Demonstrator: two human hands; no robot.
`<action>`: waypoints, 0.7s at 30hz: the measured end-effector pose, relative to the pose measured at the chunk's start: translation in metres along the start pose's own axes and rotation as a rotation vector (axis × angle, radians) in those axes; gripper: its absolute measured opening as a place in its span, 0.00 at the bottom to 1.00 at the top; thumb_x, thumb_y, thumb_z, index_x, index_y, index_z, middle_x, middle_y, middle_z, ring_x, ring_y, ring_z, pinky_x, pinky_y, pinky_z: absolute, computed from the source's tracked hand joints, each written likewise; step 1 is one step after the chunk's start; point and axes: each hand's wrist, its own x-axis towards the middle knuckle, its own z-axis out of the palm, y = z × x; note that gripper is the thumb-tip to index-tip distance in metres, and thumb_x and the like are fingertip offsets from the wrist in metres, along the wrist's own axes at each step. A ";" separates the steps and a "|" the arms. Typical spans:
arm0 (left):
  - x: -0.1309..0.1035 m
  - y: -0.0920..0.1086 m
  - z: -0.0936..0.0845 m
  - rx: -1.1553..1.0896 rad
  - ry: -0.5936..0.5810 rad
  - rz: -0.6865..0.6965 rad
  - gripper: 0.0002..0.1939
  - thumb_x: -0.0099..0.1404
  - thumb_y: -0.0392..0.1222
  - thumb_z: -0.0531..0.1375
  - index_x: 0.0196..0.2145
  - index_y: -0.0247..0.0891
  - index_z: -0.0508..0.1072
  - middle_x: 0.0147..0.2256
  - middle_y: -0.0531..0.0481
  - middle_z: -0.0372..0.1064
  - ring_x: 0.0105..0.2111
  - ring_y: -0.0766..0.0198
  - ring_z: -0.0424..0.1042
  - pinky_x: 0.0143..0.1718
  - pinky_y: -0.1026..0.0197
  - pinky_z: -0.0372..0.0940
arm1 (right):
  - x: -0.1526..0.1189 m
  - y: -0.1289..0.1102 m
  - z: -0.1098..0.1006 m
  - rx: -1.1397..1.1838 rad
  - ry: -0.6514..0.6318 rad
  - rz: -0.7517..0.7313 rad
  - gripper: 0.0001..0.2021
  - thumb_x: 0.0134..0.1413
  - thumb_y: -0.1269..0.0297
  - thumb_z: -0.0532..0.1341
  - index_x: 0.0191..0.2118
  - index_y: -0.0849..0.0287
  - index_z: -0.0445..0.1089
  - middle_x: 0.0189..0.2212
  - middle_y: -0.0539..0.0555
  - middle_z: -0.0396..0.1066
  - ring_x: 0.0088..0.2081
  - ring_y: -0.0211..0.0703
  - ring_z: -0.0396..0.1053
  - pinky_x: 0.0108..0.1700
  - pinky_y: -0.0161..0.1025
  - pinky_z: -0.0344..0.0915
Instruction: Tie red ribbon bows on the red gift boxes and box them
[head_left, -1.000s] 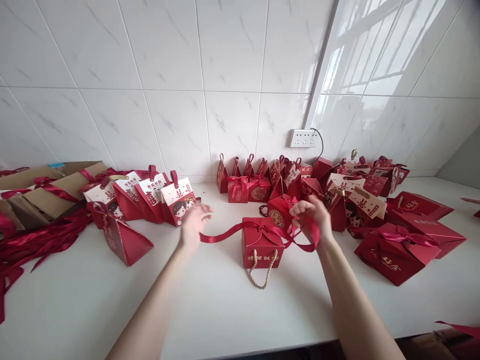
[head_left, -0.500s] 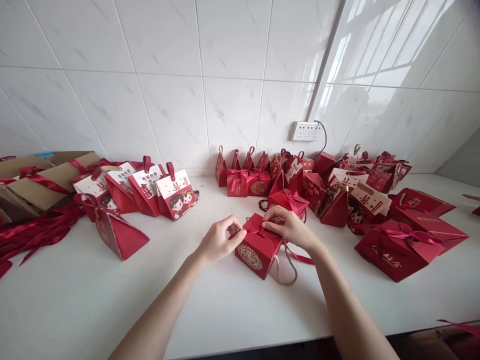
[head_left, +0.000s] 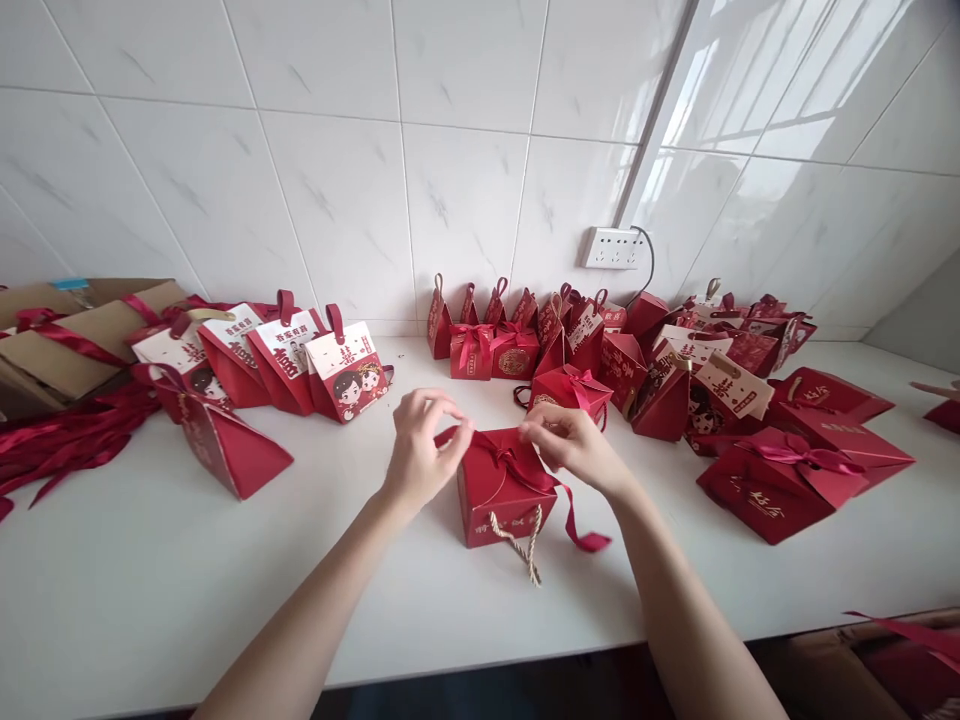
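A red gift box (head_left: 504, 490) stands on the white table between my hands, its rope handle (head_left: 519, 545) hanging down the near side. A red ribbon (head_left: 504, 456) lies knotted across its top, and one tail trails onto the table at the right. My left hand (head_left: 429, 448) is at the box's upper left corner, thumb and fingertips pinched on the ribbon. At the upper right corner, my right hand (head_left: 568, 440) has its fingers curled together by the ribbon; what lies between its fingertips is too small to make out.
Behind the box stand several small red boxes (head_left: 471, 352). Printed bags (head_left: 346, 372) and a cardboard carton (head_left: 82, 345) are at the left. Larger bowed boxes (head_left: 780, 485) stand at the right. Part of another person's hand (head_left: 937, 390) shows at the right edge.
The box has turned, so its rope handle now faces me and the gold-patterned side no longer shows. My hands have moved slightly farther apart. The view has shifted a little.
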 end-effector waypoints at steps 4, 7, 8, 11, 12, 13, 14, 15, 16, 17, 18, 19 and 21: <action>-0.005 0.014 -0.002 0.018 -0.269 0.014 0.07 0.59 0.41 0.57 0.25 0.39 0.68 0.39 0.47 0.64 0.46 0.54 0.65 0.49 0.48 0.55 | 0.001 -0.001 0.010 -0.246 -0.031 -0.220 0.04 0.52 0.67 0.62 0.31 0.56 0.76 0.35 0.53 0.65 0.36 0.40 0.67 0.39 0.39 0.64; -0.006 0.019 -0.004 0.031 -0.403 -0.044 0.02 0.57 0.38 0.57 0.27 0.39 0.69 0.41 0.46 0.64 0.47 0.53 0.64 0.47 0.48 0.56 | -0.002 -0.006 0.014 -0.326 -0.078 -0.273 0.06 0.50 0.71 0.62 0.31 0.55 0.76 0.36 0.53 0.63 0.36 0.40 0.66 0.43 0.40 0.64; -0.006 0.019 -0.004 0.036 -0.432 -0.056 0.02 0.57 0.38 0.57 0.27 0.39 0.69 0.41 0.46 0.65 0.46 0.53 0.64 0.47 0.48 0.56 | -0.003 -0.007 0.015 -0.338 -0.084 -0.272 0.06 0.50 0.72 0.62 0.31 0.55 0.76 0.36 0.53 0.63 0.36 0.39 0.66 0.42 0.40 0.64; -0.003 0.019 -0.007 0.024 -0.496 -0.069 0.03 0.56 0.38 0.58 0.26 0.39 0.69 0.41 0.48 0.65 0.45 0.54 0.64 0.46 0.48 0.56 | -0.004 -0.011 0.017 -0.347 -0.088 -0.245 0.05 0.49 0.75 0.62 0.28 0.58 0.74 0.34 0.52 0.64 0.34 0.39 0.67 0.41 0.39 0.65; -0.002 0.019 -0.007 0.015 -0.512 -0.070 0.03 0.56 0.39 0.58 0.25 0.39 0.69 0.40 0.48 0.65 0.44 0.55 0.65 0.46 0.48 0.56 | -0.004 -0.011 0.018 -0.345 -0.089 -0.232 0.06 0.48 0.76 0.61 0.27 0.59 0.73 0.33 0.52 0.65 0.34 0.39 0.67 0.41 0.38 0.65; -0.001 0.019 -0.008 0.009 -0.526 -0.068 0.04 0.56 0.39 0.58 0.25 0.39 0.69 0.39 0.49 0.65 0.44 0.55 0.65 0.46 0.48 0.56 | -0.003 -0.011 0.019 -0.340 -0.090 -0.220 0.06 0.47 0.77 0.61 0.26 0.60 0.72 0.33 0.52 0.65 0.34 0.38 0.67 0.40 0.38 0.65; 0.000 0.019 -0.008 0.006 -0.535 -0.064 0.05 0.56 0.39 0.58 0.24 0.39 0.70 0.39 0.49 0.65 0.43 0.55 0.65 0.46 0.48 0.56 | -0.002 -0.011 0.020 -0.334 -0.096 -0.213 0.07 0.46 0.78 0.61 0.25 0.60 0.71 0.32 0.52 0.65 0.33 0.38 0.67 0.39 0.37 0.65; 0.001 0.019 -0.008 0.004 -0.543 -0.056 0.05 0.57 0.38 0.58 0.23 0.40 0.70 0.38 0.50 0.66 0.43 0.56 0.65 0.46 0.48 0.56 | -0.001 -0.011 0.020 -0.330 -0.101 -0.211 0.07 0.44 0.79 0.61 0.25 0.60 0.70 0.32 0.52 0.65 0.33 0.38 0.66 0.38 0.36 0.65; 0.001 0.019 -0.008 0.004 -0.548 -0.049 0.06 0.57 0.37 0.57 0.23 0.40 0.70 0.38 0.50 0.66 0.42 0.56 0.65 0.46 0.49 0.56 | 0.000 -0.010 0.020 -0.330 -0.106 -0.213 0.08 0.43 0.80 0.61 0.24 0.60 0.69 0.32 0.51 0.65 0.32 0.38 0.66 0.38 0.36 0.65; 0.001 0.019 -0.008 0.003 -0.548 -0.045 0.07 0.57 0.36 0.57 0.22 0.40 0.70 0.37 0.50 0.66 0.42 0.57 0.65 0.46 0.49 0.57 | 0.001 -0.010 0.020 -0.331 -0.111 -0.217 0.08 0.42 0.81 0.61 0.24 0.60 0.69 0.32 0.51 0.65 0.32 0.38 0.66 0.37 0.36 0.65; 0.001 0.018 -0.007 0.001 -0.545 -0.045 0.07 0.57 0.36 0.56 0.22 0.40 0.70 0.36 0.50 0.66 0.42 0.57 0.65 0.46 0.49 0.57 | 0.001 -0.010 0.020 -0.333 -0.115 -0.219 0.08 0.42 0.80 0.61 0.25 0.59 0.69 0.32 0.51 0.65 0.33 0.38 0.66 0.38 0.36 0.65; 0.000 0.018 -0.007 -0.004 -0.539 -0.047 0.07 0.57 0.35 0.56 0.22 0.39 0.69 0.36 0.50 0.66 0.42 0.57 0.65 0.46 0.49 0.57 | 0.001 -0.010 0.019 -0.333 -0.119 -0.222 0.08 0.42 0.80 0.61 0.27 0.59 0.69 0.33 0.52 0.66 0.33 0.38 0.66 0.39 0.36 0.65; -0.001 0.017 -0.005 -0.015 -0.512 -0.053 0.07 0.59 0.35 0.55 0.24 0.39 0.68 0.36 0.49 0.65 0.41 0.58 0.65 0.46 0.50 0.58 | 0.001 -0.010 0.019 -0.322 -0.119 -0.224 0.07 0.44 0.78 0.61 0.29 0.59 0.70 0.35 0.52 0.67 0.35 0.39 0.67 0.41 0.38 0.65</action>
